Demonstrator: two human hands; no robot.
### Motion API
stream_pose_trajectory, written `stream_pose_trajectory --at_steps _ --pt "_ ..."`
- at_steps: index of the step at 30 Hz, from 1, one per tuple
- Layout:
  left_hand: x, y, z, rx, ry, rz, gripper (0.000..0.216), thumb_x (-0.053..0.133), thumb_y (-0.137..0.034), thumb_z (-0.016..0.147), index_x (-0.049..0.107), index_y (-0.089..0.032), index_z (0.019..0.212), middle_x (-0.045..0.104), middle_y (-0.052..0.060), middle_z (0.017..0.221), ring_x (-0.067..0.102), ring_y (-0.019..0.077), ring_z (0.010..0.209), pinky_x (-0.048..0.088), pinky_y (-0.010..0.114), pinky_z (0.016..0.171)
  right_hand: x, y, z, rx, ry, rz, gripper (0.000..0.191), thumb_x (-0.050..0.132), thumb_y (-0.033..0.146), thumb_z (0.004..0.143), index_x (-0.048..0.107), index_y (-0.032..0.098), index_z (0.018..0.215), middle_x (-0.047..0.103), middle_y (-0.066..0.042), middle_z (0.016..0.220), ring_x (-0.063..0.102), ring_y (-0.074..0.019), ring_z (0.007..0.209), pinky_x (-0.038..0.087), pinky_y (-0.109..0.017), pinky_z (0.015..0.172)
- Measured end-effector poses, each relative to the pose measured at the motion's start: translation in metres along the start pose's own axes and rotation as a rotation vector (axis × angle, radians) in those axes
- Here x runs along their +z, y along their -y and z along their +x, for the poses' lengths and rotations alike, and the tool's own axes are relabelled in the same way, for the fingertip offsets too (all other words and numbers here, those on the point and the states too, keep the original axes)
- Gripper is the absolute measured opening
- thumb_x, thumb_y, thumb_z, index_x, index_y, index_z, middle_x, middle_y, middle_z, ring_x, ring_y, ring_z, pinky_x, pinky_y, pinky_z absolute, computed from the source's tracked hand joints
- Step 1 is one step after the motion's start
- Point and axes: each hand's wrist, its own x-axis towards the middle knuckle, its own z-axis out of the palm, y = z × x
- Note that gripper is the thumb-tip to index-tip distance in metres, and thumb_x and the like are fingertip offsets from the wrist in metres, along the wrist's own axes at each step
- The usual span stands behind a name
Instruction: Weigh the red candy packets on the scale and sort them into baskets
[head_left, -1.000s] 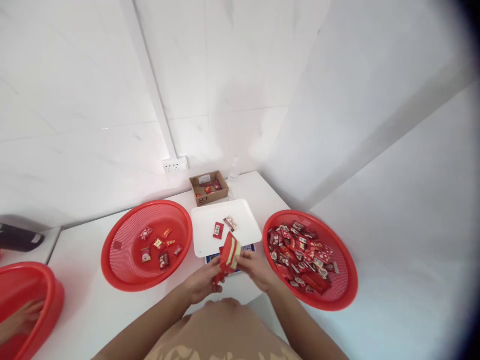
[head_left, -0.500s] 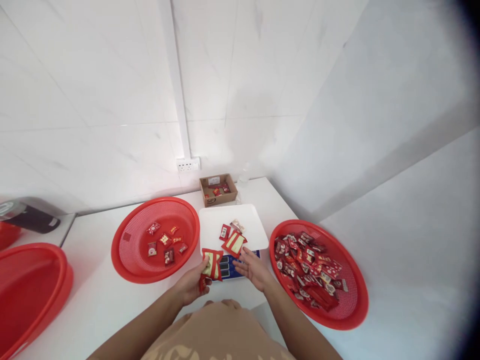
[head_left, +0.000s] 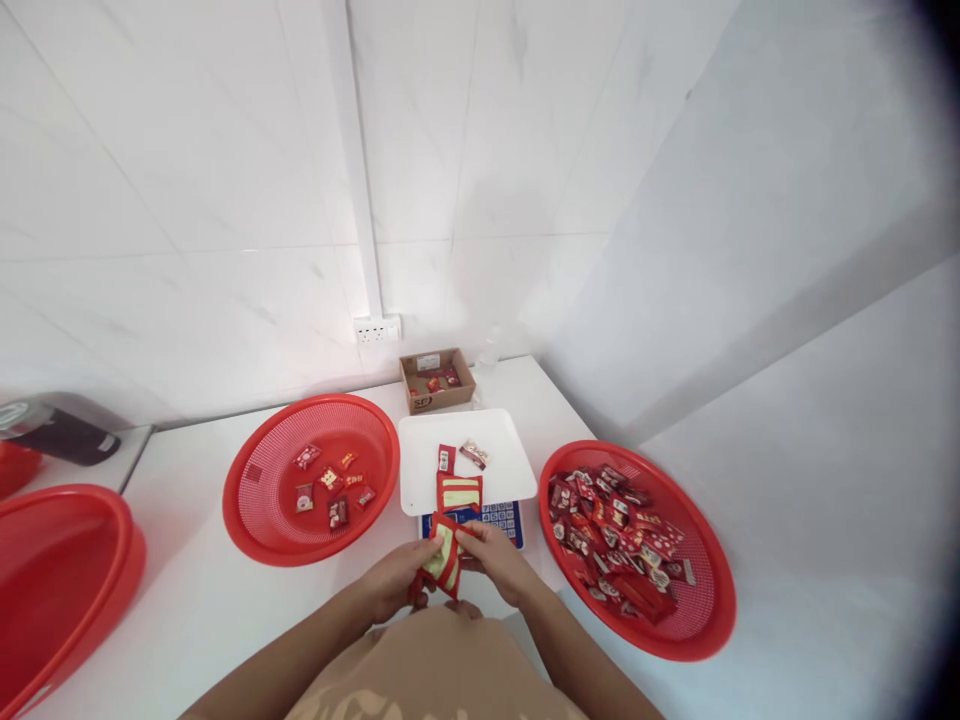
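A red packet with pale yellow-green stripes is held in front of my body between my two hands. My left hand grips its left side, and a bit of red wrapper shows under those fingers. On its upper right edge, my right hand is closed. Just beyond my hands is a blue scale with number keys, topped by a white tray. Lying on the tray are a similar striped packet, a small red packet and a pale brown-and-white packet.
To the right, a red basket holds many small wrapped packets. Another red basket at left has several. A cardboard box with red packets stands behind the tray. Farther left are a red basin and a dark flask.
My right hand has left the tray's packet and taken hold of the striped packet in my left hand. The striped and small red packets on the tray have turned and shifted slightly left.
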Motion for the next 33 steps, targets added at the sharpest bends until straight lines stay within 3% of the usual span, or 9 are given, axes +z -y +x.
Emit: stream_pose_trajectory --at_steps 5,12,20,24,27,33 --pt "-0.001 -0.005 -0.005 0.029 -0.017 0.019 0.049 0.072 -0.051 0.06 0.055 -0.018 0.092 0.054 -0.003 0.072 0.043 0.006 0.054 0.027 0.02 0.048 0.0 0.003 0.002 -0.112 -0.121 0.08 0.042 0.073 0.052 0.06 0.062 0.016 0.08 0.067 -0.004 0.08 0.063 -0.0202 0.079 0.049 -0.037 0.08" --pt "0.002 -0.018 -0.013 0.196 -0.029 0.121 0.04 0.07 -0.042 0.066 0.06 -0.017 0.095 0.059 0.0 0.076 0.042 0.0068 0.058 0.029 0.02 0.052 0.002 0.019 -0.008 -0.114 -0.017 0.02 0.048 0.071 0.051 0.064 0.062 0.018 0.098 0.067 -0.005 0.096 0.063 -0.0215 0.087 0.048 -0.038 0.08" --pt "0.013 -0.029 -0.016 0.289 -0.115 0.23 0.037 0.067 -0.049 0.068 0.056 -0.016 0.084 0.057 -0.002 0.065 0.043 0.0084 0.052 0.028 0.022 0.049 0.002 0.013 -0.011 -0.065 -0.054 -0.158 0.047 0.074 0.049 0.059 0.064 0.016 0.091 0.068 -0.006 0.088 0.062 -0.0204 0.081 0.048 -0.032 0.072" --pt "0.014 -0.033 -0.019 0.331 -0.173 0.272 0.034 0.068 -0.047 0.067 0.056 -0.016 0.075 0.054 -0.003 0.058 0.042 0.0088 0.051 0.028 0.022 0.05 0.003 0.013 -0.011 -0.048 0.016 -0.152 0.049 0.071 0.051 0.062 0.063 0.018 0.097 0.067 -0.005 0.092 0.062 -0.0185 0.083 0.048 -0.029 0.068" --pt "0.015 -0.037 -0.02 0.36 -0.199 0.284 0.033 0.07 -0.045 0.064 0.058 -0.017 0.078 0.058 -0.003 0.063 0.045 0.01 0.056 0.03 0.022 0.052 0.003 0.015 -0.008 -0.056 0.027 -0.183 0.049 0.071 0.052 0.062 0.063 0.018 0.096 0.068 -0.004 0.09 0.062 -0.0193 0.082 0.048 -0.029 0.068" --pt "0.013 -0.036 -0.017 0.337 -0.266 0.278 0.037 0.059 -0.052 0.073 0.056 -0.018 0.087 0.052 -0.004 0.06 0.041 0.009 0.049 0.031 0.024 0.049 0.008 0.011 -0.001 -0.151 -0.087 -0.13 0.048 0.069 0.054 0.063 0.063 0.016 0.093 0.069 -0.006 0.09 0.064 -0.0249 0.085 0.049 -0.037 0.076"
